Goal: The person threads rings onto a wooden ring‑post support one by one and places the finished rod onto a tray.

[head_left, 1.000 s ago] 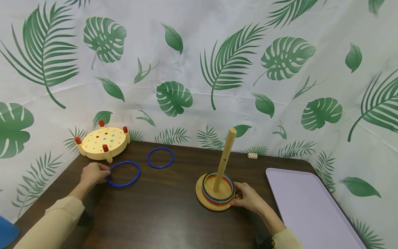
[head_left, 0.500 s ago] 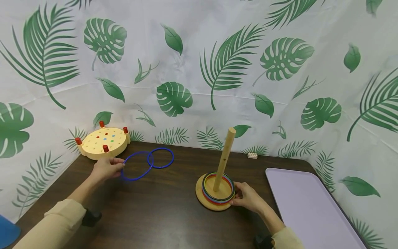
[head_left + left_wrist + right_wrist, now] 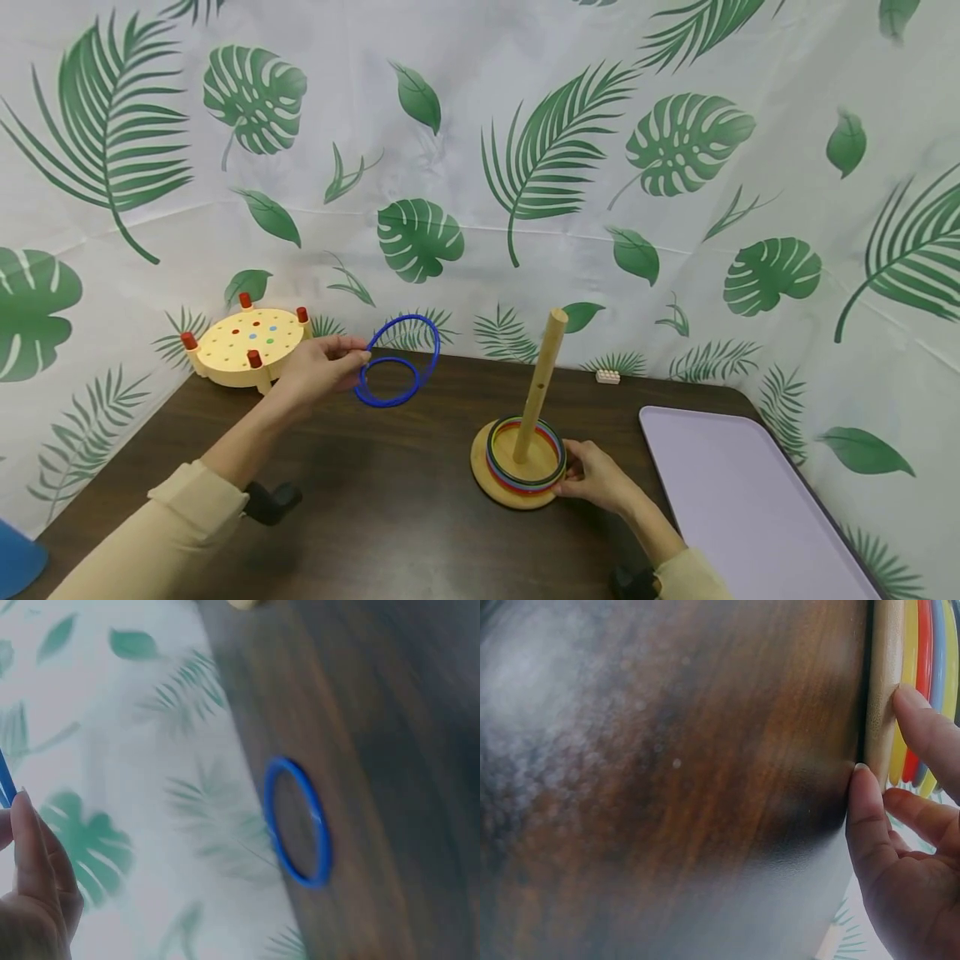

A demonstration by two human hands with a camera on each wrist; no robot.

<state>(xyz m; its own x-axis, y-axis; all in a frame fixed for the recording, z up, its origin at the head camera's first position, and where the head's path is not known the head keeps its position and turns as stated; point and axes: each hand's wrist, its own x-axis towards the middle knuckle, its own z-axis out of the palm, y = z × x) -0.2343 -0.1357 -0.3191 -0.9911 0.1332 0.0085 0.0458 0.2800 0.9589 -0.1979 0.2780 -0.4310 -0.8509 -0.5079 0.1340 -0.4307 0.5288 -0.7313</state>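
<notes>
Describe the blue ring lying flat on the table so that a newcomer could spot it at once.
Start at the far edge of the dark table, along the leaf-print cloth. Left of the upright wooden post, the thin blue ring sits near that edge. It lies flat, whereas the matching blue ring is held up in the left hand.

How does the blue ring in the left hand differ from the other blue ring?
The held blue ring is pinched by the left hand; no hand touches the other blue ring. The held ring is tilted up, while the other lies flat on the table. Both are blue; neither is on the wooden post.
</notes>
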